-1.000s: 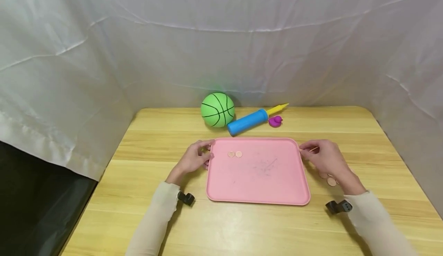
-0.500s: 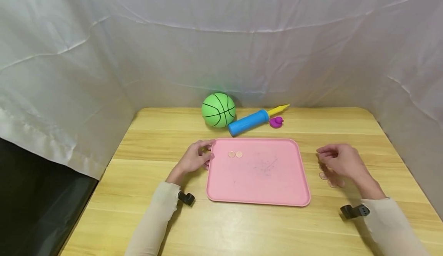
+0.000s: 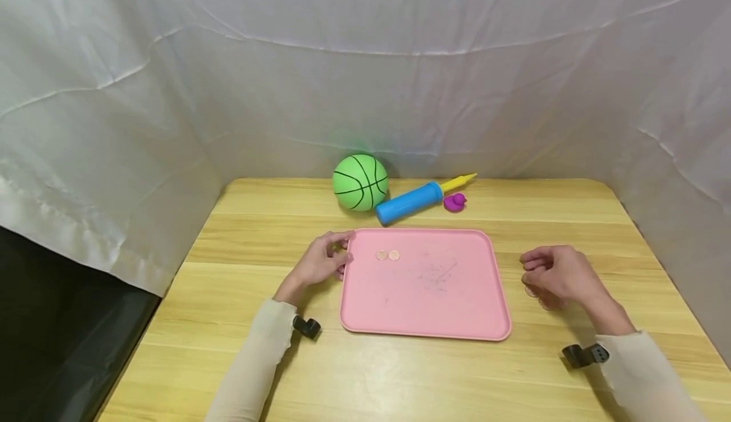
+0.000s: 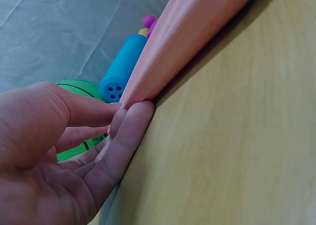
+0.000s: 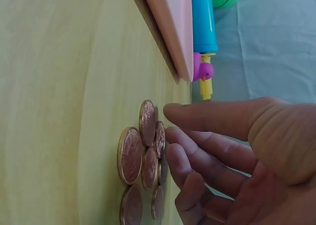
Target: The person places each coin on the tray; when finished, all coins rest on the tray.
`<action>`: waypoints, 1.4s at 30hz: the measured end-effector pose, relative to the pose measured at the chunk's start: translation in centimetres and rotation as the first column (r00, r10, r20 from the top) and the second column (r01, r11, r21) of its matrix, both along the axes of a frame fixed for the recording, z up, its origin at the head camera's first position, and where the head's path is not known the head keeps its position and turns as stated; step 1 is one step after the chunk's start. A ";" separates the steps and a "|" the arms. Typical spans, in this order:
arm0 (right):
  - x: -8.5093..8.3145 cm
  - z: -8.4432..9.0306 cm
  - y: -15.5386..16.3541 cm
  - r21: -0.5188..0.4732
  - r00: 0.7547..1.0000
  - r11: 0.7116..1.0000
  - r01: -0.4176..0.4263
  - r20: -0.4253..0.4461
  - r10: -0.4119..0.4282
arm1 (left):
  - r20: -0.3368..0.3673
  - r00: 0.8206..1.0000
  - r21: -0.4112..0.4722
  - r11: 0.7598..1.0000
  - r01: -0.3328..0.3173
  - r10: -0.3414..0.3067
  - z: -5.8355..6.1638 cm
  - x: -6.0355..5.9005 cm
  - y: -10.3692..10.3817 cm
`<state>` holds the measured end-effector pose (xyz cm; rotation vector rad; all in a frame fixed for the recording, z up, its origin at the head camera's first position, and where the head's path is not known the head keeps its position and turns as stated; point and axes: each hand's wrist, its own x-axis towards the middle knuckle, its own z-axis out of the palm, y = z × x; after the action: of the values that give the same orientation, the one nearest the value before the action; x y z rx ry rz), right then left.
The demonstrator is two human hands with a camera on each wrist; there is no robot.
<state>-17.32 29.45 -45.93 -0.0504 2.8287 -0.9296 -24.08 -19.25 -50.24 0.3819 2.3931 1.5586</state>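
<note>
My left hand [image 3: 321, 260] holds the left rim of a pink tray [image 3: 422, 308]. In the left wrist view its thumb and fingers [image 4: 131, 126] pinch the tray's edge. Two copper-coloured coins [image 3: 388, 255] lie side by side in the tray's upper left part. Right of the tray, my right hand [image 3: 565, 274] hovers over a cluster of several more coins [image 3: 537, 296], partly hiding them. The right wrist view shows these coins [image 5: 131, 156] flat on the table, some overlapping. The thumb and fingers [image 5: 217, 119] are apart beside them, with nothing between.
Behind the tray, on the wooden table [image 3: 274, 371], are a green ball [image 3: 360, 182], a blue hand pump [image 3: 408, 203] with a yellow nozzle, and a small purple rubber duck [image 3: 455, 202]. A pale cloth [image 3: 400, 92] hangs around the table's back and sides.
My right hand has moved rightward from the tray's right edge to above the coin cluster, then slightly lower, its fingers parting. My left hand and the tray have stayed in place.
</note>
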 end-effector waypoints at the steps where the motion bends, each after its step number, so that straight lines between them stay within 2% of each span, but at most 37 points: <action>1: 0.0 0.0 0.0 -0.001 1.000 1.000 -0.005 -0.004 0.005 | 0.001 1.000 0.000 1.000 -0.003 0.003 0.0 0.0 0.0; 11: 0.6 -0.7 0.9 0.027 0.996 0.998 -0.050 -0.077 0.052 | 0.001 1.000 -0.001 1.000 -0.004 0.004 0.1 0.2 0.2; 15: 0.2 -0.9 1.0 0.036 0.996 0.997 -0.065 -0.065 0.068 | -0.003 1.000 -0.004 1.000 -0.007 0.007 0.1 0.2 0.2; 19: -0.2 -1.0 1.1 0.045 0.990 0.991 -0.128 -0.051 0.130 | 0.013 1.000 0.004 1.000 -0.010 0.009 0.1 0.2 0.1; 24: -0.4 -0.9 1.2 0.016 0.980 0.980 -0.197 -0.034 0.198 | 0.008 1.000 0.003 1.000 -0.005 0.005 0.0 0.1 0.0; 29: -0.3 -0.8 1.1 -0.007 0.973 0.973 -0.232 -0.018 0.232 | 0.002 1.000 -0.006 1.000 0.000 0.000 -0.1 0.1 0.1; 35: -0.3 -0.9 1.0 0.010 0.966 0.967 -0.255 -0.032 0.256 | -0.002 1.000 -0.003 1.000 -0.006 0.006 -0.1 0.0 0.1; 42: -0.6 -1.1 0.9 0.083 0.952 0.955 -0.284 -0.093 0.291 | -0.026 1.000 -0.009 1.000 -0.001 0.001 -0.2 -0.1 0.0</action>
<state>-17.89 30.37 -47.07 -0.5036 2.8376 -0.7853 -24.14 -19.24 -50.48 0.4011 2.4189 1.5526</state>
